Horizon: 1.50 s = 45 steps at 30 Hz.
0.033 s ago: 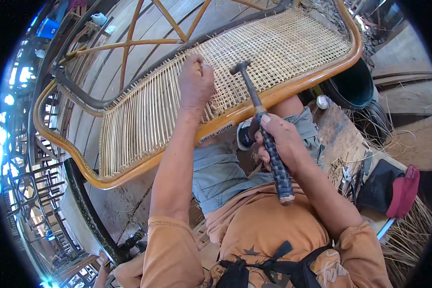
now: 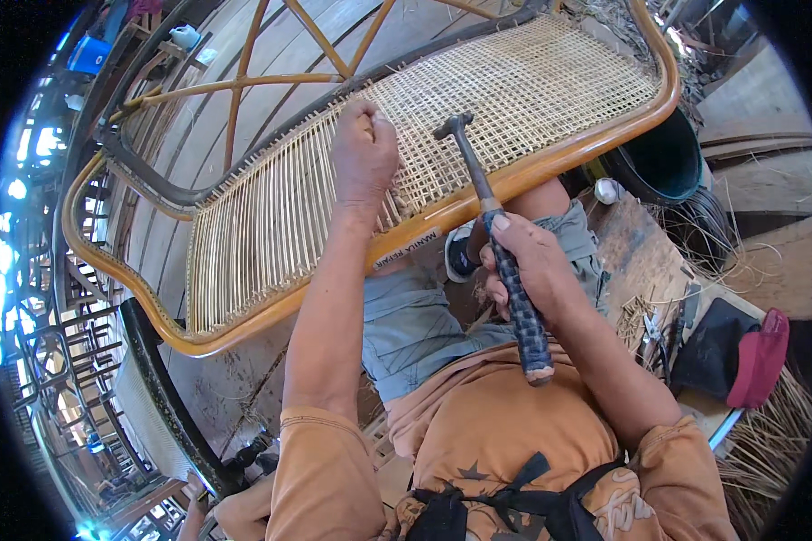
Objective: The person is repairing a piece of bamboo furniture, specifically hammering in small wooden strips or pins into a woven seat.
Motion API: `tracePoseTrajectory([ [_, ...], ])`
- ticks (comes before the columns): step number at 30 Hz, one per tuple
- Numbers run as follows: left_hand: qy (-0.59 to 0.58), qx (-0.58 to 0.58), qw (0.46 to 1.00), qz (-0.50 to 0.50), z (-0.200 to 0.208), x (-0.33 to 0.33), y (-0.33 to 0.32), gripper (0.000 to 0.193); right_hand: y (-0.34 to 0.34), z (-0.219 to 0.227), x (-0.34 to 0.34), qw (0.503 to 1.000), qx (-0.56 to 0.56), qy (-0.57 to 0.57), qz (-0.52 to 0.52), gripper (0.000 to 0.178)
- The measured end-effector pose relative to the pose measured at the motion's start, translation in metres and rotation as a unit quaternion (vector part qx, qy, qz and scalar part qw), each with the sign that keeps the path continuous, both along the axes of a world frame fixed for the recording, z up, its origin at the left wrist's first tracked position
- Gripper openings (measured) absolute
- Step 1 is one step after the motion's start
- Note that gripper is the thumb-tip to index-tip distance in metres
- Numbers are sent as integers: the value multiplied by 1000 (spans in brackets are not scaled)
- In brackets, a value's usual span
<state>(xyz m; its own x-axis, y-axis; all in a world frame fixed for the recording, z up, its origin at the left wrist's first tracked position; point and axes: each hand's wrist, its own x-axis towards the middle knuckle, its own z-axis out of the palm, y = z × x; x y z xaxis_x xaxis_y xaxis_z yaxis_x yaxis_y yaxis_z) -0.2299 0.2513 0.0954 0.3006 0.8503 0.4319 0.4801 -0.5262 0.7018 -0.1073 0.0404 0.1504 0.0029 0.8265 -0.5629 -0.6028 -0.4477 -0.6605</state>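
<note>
Across my lap lies a furniture frame [image 2: 537,183] of golden-brown rattan with a seat of pale cane strands [image 2: 505,68]. The right part of the seat is a crosswise weave; the left part shows mostly parallel strands [image 2: 262,230]. My left hand [image 2: 366,158] is closed in a fist over the border between the two, and its fingers hide whatever they pinch. My right hand [image 2: 532,261] grips a hammer [image 2: 518,311] by its dark wrapped handle. The small metal hammer head [image 2: 453,124] points away from me, over the woven part beside my left hand.
A dark green bucket [image 2: 663,162] stands at the right beyond the frame. On a board nearby lie pliers [image 2: 651,329] and a black and red cloth item [image 2: 753,356]. Cane strips [image 2: 771,451] are heaped at the lower right. Another person's arm [image 2: 239,514] shows at the lower left.
My left hand has shifted very slightly to the left. The hammer and my right hand look nearly the same.
</note>
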Motion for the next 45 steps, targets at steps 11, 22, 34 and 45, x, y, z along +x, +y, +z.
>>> tracePoseTrajectory([
  [11,27,-40,998,-42,16,5,-19,13,-11,-6,4,999,7,-9,-37,23],
  [22,73,-59,992,-81,5,5,-3,12,-22,-2,2,998,18,46,26,23],
  [34,-46,-54,994,-85,11,-4,-18,9,-22,-2,7,999,29,16,1,21],
  [45,-12,-132,987,-88,25,9,-24,8,-23,-6,8,996,24,29,83,26],
])
